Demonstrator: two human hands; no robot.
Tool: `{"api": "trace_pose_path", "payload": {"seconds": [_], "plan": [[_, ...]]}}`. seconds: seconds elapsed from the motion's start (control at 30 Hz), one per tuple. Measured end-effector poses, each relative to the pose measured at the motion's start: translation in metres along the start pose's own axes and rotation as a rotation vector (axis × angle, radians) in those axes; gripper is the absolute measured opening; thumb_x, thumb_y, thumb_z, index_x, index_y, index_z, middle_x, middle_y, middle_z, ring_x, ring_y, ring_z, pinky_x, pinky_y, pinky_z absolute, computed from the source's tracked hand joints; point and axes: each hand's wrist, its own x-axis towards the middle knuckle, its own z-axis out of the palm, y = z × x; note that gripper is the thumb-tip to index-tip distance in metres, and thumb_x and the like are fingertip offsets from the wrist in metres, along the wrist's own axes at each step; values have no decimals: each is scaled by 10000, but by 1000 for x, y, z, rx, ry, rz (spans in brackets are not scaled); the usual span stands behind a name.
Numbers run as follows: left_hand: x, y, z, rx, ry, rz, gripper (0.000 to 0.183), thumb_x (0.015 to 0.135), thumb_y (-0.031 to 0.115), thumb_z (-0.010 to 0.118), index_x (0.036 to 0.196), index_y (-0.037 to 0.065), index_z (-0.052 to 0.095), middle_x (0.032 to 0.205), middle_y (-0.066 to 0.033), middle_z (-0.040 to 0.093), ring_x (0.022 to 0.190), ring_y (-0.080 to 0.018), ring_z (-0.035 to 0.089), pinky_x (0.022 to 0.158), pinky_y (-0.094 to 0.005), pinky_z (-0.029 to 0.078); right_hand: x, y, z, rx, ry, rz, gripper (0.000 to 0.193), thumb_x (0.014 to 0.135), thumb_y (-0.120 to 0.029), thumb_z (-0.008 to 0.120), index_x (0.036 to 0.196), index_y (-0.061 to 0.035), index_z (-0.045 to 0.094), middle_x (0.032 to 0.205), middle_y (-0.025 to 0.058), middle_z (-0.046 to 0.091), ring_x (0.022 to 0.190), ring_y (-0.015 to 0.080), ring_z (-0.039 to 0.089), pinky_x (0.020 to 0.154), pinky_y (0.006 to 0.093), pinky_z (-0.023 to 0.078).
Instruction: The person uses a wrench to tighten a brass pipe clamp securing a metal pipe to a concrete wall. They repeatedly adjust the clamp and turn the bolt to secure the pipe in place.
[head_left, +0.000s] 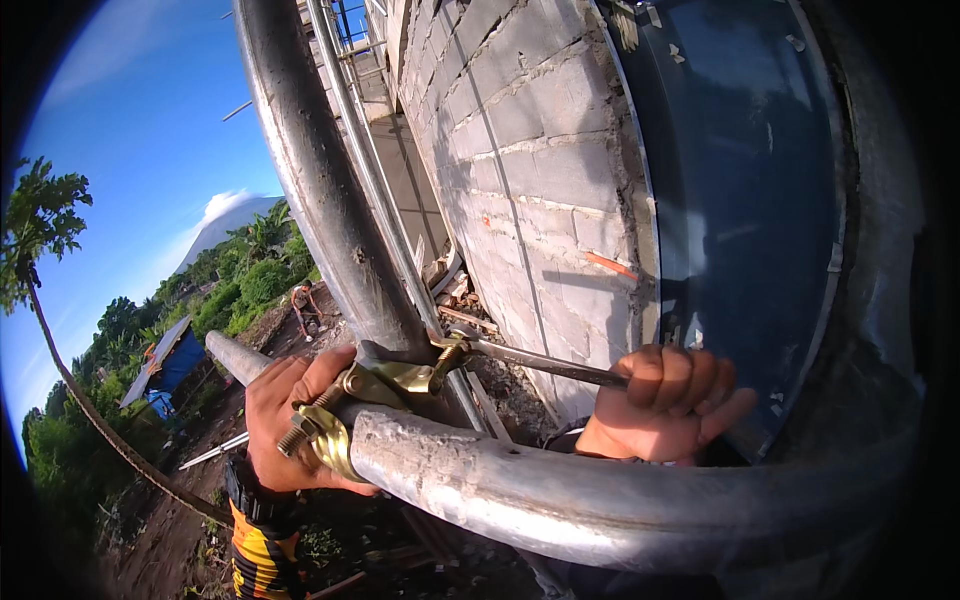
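Brass-coloured metal scaffold coupler (372,392) joins upright grey steel tube (330,200) w/ horizontal grey steel tube (560,490). Left hand (290,425) grip wrapped round coupler & horiz. tube. Right hand (665,405) grip clenched on thin steel wrench handle (545,365), tip at coupler nut.

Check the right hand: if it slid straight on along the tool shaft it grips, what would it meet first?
Probably the brass-coloured clamp joining the upright tube and the horizontal tube; the right hand holds the wrench whose head sits on a clamp bolt. Depth is uncertain.

Horiz scaffold tube (560,490) carries brass-coloured clamp (345,410), joined to upright tube (320,180).
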Motion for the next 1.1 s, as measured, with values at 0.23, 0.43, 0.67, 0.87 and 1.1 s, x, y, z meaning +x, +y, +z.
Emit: {"api": "trace_pose_path", "payload": {"seconds": [0.23, 0.43, 0.67, 0.87, 1.1], "plan": [[2, -3, 1, 5, 14, 27, 958, 489, 644, 859, 1162, 6, 622, 703, -94, 568, 570, -283, 569, 598, -387, 471, 8, -8, 8, 12, 46, 106, 495, 1039, -510, 342, 688, -162, 362, 574, -17, 305, 462, 117, 238, 440, 315, 196], [0, -2, 2, 12, 13, 21, 974, 494, 650, 856, 1177, -2, 618, 702, -94, 560, 564, -278, 562, 590, -389, 465, -1, -2, -4, 206, 65, 96, 457, 1044, -413, 395, 655, -174, 357, 544, -23, 266, 479, 116, 234, 456, 296, 215], [0, -2, 1, 22, 32, 28, 978, 477, 633, 873, 1181, 2, 621, 715, -79, 574, 573, -277, 570, 604, -394, 475, -51, 0, -21, 240, 222, -73, 408, 969, -305, 587, 646, -208, 357, 553, -59, 247, 484, 107, 225, 494, 296, 212], [3, 2, 1, -1, 26, 26, 966, 479, 601, 888, 1185, 2, 615, 729, -81, 587, 579, -272, 575, 594, -394, 466, 5, -4, -15, 210, 44, 142, 383, 1024, -323, 475, 687, -176, 367, 561, -30, 295, 467, 111, 241, 433, 288, 213], [3, 0, -3, 28, -18, 45, 1015, 481, 633, 868, 1223, -6, 601, 759, -87, 604, 619, -280, 604, 627, -391, 474, 155, 100, 57, -71, -193, 1026, 339, 1009, -415, 481, 785, -162, 457, 557, -63, 319, 464, 77, 276, 415, 246, 252]]}}
